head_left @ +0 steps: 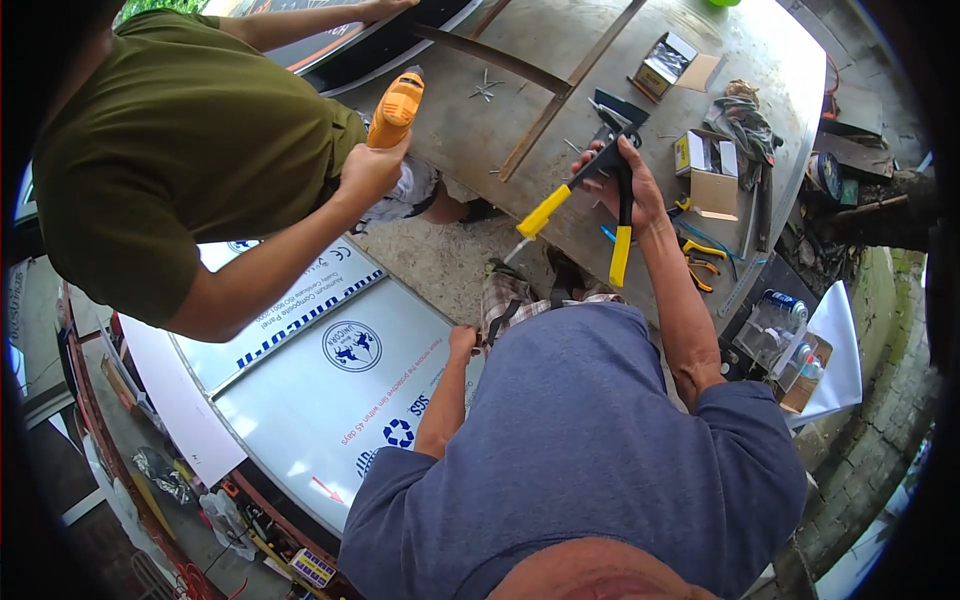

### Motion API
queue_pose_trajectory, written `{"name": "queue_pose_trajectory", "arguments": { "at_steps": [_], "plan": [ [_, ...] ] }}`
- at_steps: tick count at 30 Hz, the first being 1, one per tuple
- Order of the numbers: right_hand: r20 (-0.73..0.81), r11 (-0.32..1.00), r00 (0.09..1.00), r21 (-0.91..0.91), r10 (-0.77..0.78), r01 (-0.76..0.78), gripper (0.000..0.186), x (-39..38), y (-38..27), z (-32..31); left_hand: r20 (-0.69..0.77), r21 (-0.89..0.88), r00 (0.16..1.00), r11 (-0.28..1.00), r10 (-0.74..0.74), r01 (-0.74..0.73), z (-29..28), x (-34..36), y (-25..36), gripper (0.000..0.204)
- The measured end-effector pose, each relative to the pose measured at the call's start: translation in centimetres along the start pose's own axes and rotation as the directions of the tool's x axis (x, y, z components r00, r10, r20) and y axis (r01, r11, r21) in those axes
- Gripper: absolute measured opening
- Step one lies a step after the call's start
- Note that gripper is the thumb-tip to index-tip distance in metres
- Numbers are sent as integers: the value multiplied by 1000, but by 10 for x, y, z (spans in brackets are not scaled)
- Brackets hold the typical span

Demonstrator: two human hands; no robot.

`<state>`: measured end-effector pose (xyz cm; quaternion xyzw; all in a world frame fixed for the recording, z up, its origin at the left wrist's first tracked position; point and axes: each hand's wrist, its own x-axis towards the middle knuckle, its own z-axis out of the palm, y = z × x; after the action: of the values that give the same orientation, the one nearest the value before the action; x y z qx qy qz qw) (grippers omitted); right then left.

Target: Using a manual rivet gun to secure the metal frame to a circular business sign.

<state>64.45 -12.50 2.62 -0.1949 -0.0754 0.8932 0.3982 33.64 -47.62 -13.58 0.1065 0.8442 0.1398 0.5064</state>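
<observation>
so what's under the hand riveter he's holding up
Below the hand riveter, gripped in the right hand, lies the grey metal tabletop, with yellow-handled pliers nearby. The hand hides the spot directly beneath the riveter's head.

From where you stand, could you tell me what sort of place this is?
Probably an outdoor metal or sign workshop: a steel worktable strewn with rivets, a yellow-handled riveter in the right hand, and an orange drill held by a co-worker.

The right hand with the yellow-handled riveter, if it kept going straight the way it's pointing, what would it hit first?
The right hand points up the picture across the grey panel. First in that line looks to be the dark flat piece just past the rivet tool, then the open cardboard box. Depth is unclear, so it might pass above them.
</observation>
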Motion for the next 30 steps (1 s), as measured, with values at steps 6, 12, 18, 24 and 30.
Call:
{"name": "queue_pose_trajectory", "arguments": {
  "at_steps": [6, 12, 18, 24, 30],
  "plan": [
    [-38, 991, 994, -88, -104, 101, 42, 88, 11, 65, 28, -87, 977, 974, 211, -208, -53, 29, -29, 20],
    [-50, 975, 995, -209, -90, 78, 42, 207, 18, 91, 62, 123, 883, 874, 466, -470, -116, 28, -54, 21],
    [-96, 960, 992, -274, -82, 53, 35, 319, 19, 115, 63, 78, 958, 956, 278, -283, -158, 18, -29, 24],
    [-157, 954, 981, -293, -111, 61, 32, 391, 12, 110, 137, 328, 910, 849, 390, -414, -172, -26, 130, 38],
    [-165, 966, 977, -245, -132, 89, 31, 393, -7, 96, 473, 532, 412, 120, 779, -838, -162, 21, 455, 58]
  ]
}}
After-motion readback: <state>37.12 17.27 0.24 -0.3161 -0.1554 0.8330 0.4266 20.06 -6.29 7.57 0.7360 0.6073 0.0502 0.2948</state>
